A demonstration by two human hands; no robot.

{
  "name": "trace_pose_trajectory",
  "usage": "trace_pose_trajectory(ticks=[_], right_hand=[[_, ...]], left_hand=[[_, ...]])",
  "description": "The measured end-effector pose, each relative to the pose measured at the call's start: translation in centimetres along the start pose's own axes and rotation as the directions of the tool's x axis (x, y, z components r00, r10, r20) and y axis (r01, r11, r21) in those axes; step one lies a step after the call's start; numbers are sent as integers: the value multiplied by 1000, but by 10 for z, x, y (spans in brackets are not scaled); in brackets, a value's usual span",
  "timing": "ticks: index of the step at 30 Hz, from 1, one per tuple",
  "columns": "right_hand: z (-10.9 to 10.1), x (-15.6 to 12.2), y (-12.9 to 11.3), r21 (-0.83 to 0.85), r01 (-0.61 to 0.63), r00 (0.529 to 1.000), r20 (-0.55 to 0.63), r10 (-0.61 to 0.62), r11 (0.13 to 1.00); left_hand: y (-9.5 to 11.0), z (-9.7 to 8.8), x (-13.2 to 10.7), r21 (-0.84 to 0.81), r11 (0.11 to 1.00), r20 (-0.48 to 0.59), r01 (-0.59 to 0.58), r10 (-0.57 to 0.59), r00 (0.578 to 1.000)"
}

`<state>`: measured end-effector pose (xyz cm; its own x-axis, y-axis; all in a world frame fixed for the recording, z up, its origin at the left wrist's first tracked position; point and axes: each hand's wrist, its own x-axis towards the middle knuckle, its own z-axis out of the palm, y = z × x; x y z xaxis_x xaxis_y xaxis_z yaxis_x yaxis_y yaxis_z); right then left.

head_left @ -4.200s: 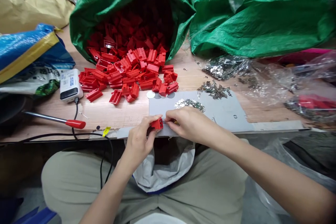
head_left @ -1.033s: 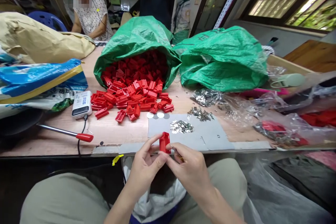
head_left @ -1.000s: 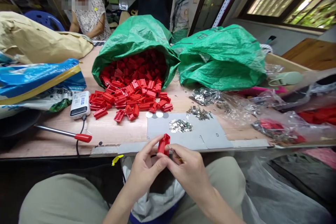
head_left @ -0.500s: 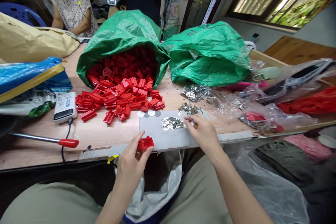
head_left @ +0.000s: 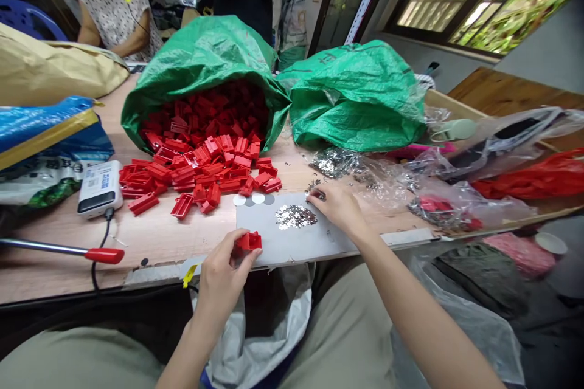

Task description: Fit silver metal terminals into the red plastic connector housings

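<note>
Between the thumb and fingers of my left hand (head_left: 224,267) is a small red plastic housing (head_left: 250,241), hollow and box-like, held above the front edge of a grey board (head_left: 269,249). My right hand (head_left: 336,208) is at the right side of a heap of small shiny metal pieces (head_left: 294,217) on that board. Its thumb and fingertips are pinched together by the metal pieces; whatever sits between them is too small to make out. More red housings (head_left: 205,173) lie piled beyond my left hand, spilling out of a green woven sack (head_left: 219,42).
A second green sack (head_left: 356,97) stands at the back right, with clear plastic bags (head_left: 387,176) of metal pieces before it. A white power bank (head_left: 100,188) and a red-handled lever (head_left: 104,255) are at left. Below the table edge hangs an open white sack (head_left: 274,340). Another person sits across.
The view has shifted slightly to the right. My right hand has moved a little left and towards the far side of the metal heap. My left hand still holds the red housing.
</note>
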<state>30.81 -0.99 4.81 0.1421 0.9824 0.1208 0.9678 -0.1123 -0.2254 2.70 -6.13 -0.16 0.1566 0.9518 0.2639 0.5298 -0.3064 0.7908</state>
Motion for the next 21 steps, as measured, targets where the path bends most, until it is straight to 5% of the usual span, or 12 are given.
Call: trace_pose_trajectory(ticks=[7,10,12,16,18,21], right_hand=[[-3,4,5,46,-13,1000,-10,14,999],[-12,-10,-9,205,-30,998,-44,40,978],[-12,-25,-28,436,-45,999,-1,51,899],[11,-50,-70,794,-64,985,146,-88,605],[26,-54,-83,854,-129,973,208,-104,503],[35,-55,-91,859,-197,959,268,-88,473]], left_hand=[[-1,-3,1,-105,988,43,114,-110,993],[-1,-4,1,-153,975,67,160,-152,986],[-1,-5,1,-165,972,64,167,-159,985],[0,-5,3,-185,970,67,156,-146,987],[0,-6,3,-193,970,76,147,-135,988],[1,-7,3,-192,974,66,121,-111,992]])
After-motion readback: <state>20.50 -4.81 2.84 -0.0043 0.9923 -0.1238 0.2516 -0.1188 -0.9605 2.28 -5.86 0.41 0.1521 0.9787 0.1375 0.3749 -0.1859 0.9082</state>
